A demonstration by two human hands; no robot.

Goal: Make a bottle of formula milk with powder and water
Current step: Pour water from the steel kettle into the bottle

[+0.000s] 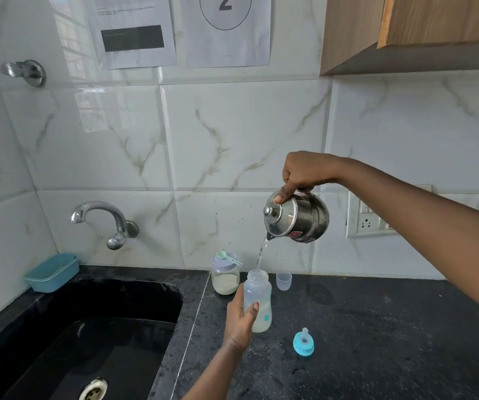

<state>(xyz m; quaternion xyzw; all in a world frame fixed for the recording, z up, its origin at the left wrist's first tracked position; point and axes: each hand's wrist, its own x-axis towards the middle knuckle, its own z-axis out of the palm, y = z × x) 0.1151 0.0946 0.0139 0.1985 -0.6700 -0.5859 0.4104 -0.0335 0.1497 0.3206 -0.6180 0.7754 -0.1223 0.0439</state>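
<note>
My right hand (pixel 304 171) is curled tight round the top handle of a small steel kettle (pixel 299 217), with one fingertip pressed on the edge of its lid. I hold the kettle in the air, tipped with its spout down to the left. A thin stream of water (pixel 262 251) falls from the spout into the open mouth of the bottle (pixel 258 298) below.

My left hand (pixel 239 321) is wrapped round the left side of that clear plastic bottle, thumb across its front. The bottle is upright on the dark tabletop (pixel 376 327), near the middle of the scene, with pale cloudy liquid in its lower part.

Just beyond the bottle, to the left, stands a glass jar (pixel 225 275) holding a layer of pale powder. A light green scoop (pixel 228 256) lies on the jar's lid. To the right of the bottle's neck, a little farther back, is a small clear cup (pixel 283 280). Nearer to me and to the right of the bottle, the blue ring with its teat (pixel 303 343) stands apart on the tabletop.

On the left is a black sink (pixel 88 327), with a chrome tap (pixel 102 219) on the tiled wall above it and a blue tub (pixel 52 272) at its far corner. A wall socket (pixel 368 217) sits behind the kettle on the right. A wooden cabinet (pixel 420 30) hangs at the upper right, and two printed sheets (pixel 134 33) are stuck high on the tiles.
</note>
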